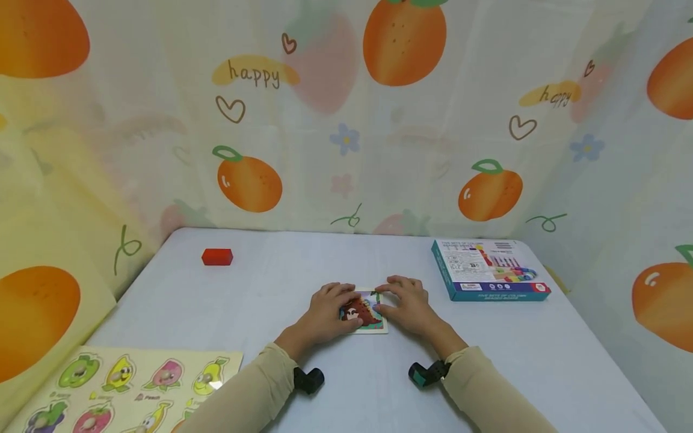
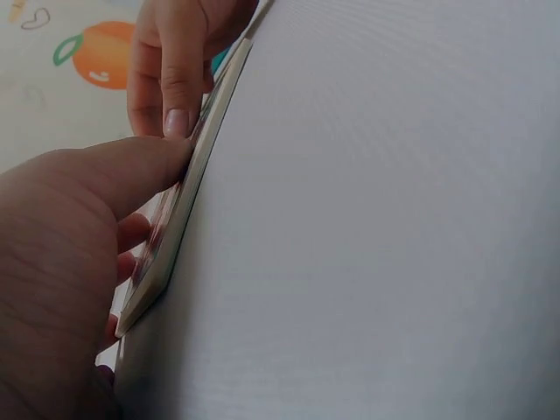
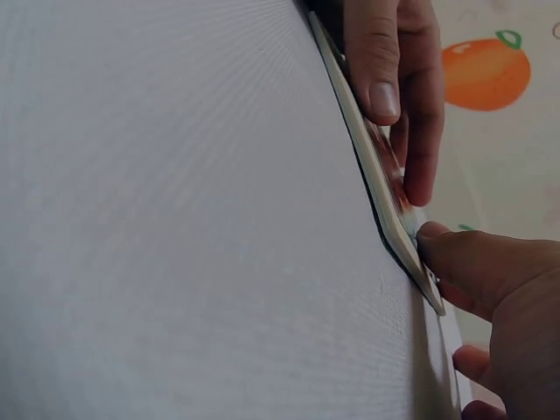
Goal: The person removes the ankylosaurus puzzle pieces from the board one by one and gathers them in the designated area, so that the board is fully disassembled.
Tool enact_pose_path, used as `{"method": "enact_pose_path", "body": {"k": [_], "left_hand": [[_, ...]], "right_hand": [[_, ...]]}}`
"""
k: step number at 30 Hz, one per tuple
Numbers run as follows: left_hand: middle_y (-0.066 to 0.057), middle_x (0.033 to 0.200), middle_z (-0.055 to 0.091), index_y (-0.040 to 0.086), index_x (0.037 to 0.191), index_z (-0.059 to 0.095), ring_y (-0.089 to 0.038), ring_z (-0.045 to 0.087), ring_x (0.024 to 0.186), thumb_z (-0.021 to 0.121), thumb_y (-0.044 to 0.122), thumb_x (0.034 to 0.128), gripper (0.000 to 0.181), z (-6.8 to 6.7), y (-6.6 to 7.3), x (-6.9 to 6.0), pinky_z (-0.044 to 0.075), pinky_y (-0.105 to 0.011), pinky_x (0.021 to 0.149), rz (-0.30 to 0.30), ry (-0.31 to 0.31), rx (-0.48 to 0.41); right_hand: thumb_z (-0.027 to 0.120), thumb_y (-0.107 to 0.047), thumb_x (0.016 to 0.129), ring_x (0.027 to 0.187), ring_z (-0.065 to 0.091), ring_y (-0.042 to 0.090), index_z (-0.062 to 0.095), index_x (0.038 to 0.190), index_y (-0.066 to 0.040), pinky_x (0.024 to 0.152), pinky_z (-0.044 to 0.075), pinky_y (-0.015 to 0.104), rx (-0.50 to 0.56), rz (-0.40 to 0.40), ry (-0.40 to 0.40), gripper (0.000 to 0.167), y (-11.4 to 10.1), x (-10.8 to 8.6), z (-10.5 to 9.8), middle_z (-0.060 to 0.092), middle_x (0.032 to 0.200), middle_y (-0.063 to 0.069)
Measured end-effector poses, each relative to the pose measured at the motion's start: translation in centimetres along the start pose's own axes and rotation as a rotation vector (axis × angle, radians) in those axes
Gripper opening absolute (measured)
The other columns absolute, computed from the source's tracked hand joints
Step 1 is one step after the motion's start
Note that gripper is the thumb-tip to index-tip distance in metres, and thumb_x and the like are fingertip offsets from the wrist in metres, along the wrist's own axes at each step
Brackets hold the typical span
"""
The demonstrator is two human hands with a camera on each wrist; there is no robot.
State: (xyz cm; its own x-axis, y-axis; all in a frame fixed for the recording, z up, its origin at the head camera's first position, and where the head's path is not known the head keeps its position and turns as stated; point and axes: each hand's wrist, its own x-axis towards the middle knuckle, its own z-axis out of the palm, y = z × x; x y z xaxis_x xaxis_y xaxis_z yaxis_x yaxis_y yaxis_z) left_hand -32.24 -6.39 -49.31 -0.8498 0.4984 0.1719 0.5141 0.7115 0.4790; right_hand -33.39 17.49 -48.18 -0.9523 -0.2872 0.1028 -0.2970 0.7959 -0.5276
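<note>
A small square dinosaur puzzle (image 1: pixel 370 322) with a pale frame and a brown dinosaur lies flat on the white table. Over its left part, my left hand (image 1: pixel 326 311) holds it, the thumb across the picture and bent fingers toward the far side. My right hand (image 1: pixel 409 307) grips the right side, with thumb and index finger at the edge near the far corner. In the left wrist view, the left thumb (image 2: pixel 149 171) lies over the puzzle's face near the other hand's fingertips. The right wrist view shows the right thumb (image 3: pixel 446 249) against the rim. Both hands hide parts of the picture.
A red block (image 1: pixel 217 257) sits at the back left. At the back right lies a flat boxed set (image 1: pixel 489 270). A fruit puzzle board (image 1: pixel 130 385) covers the front left corner, partly under the left forearm. A fruit-print curtain (image 1: pixel 346 168) surrounds the table.
</note>
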Motion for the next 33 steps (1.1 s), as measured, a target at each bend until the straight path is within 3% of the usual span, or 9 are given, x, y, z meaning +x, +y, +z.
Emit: {"method": "enact_pose_path", "body": {"k": [11, 20, 33], "left_hand": [[0.004, 0.144, 0.046, 0.021, 0.136, 0.059, -0.027, 0.032, 0.135, 0.065, 0.05, 0.0892, 0.055, 0.0, 0.1, 0.2, 0.026, -0.056, 0.106, -0.014, 0.039, -0.007], [0.004, 0.145, 0.046, 0.022, 0.136, 0.059, -0.027, 0.031, 0.136, 0.067, 0.051, 0.0879, 0.056, 0.2, 0.0, 0.0, 0.024, -0.055, 0.107, -0.035, 0.028, -0.035], [0.004, 0.144, 0.047, 0.022, 0.134, 0.061, -0.028, 0.033, 0.135, 0.068, 0.05, 0.0874, 0.055, -0.2, 0.5, 0.0, 0.026, -0.056, 0.107, -0.047, 0.026, -0.03]], "right_hand": [[0.079, -0.044, 0.08, 0.133, 0.026, 0.037, 0.069, 0.106, -0.029, 0.104, 0.021, 0.06, 0.025, 0.048, -0.001, 0.032, -0.5, 0.5, -0.5, 0.045, 0.143, 0.008], [0.08, -0.047, 0.078, 0.13, 0.029, 0.038, 0.074, 0.103, -0.032, 0.103, 0.024, 0.061, -0.051, 0.075, -0.015, 0.03, -0.9, 0.7, -0.7, 0.049, 0.139, 0.008], [0.079, -0.041, 0.082, 0.135, 0.022, 0.038, 0.061, 0.1, -0.032, 0.103, 0.016, 0.062, 0.004, 0.043, -0.086, 0.026, -0.2, 1.7, -0.5, 0.038, 0.147, 0.005]]}}
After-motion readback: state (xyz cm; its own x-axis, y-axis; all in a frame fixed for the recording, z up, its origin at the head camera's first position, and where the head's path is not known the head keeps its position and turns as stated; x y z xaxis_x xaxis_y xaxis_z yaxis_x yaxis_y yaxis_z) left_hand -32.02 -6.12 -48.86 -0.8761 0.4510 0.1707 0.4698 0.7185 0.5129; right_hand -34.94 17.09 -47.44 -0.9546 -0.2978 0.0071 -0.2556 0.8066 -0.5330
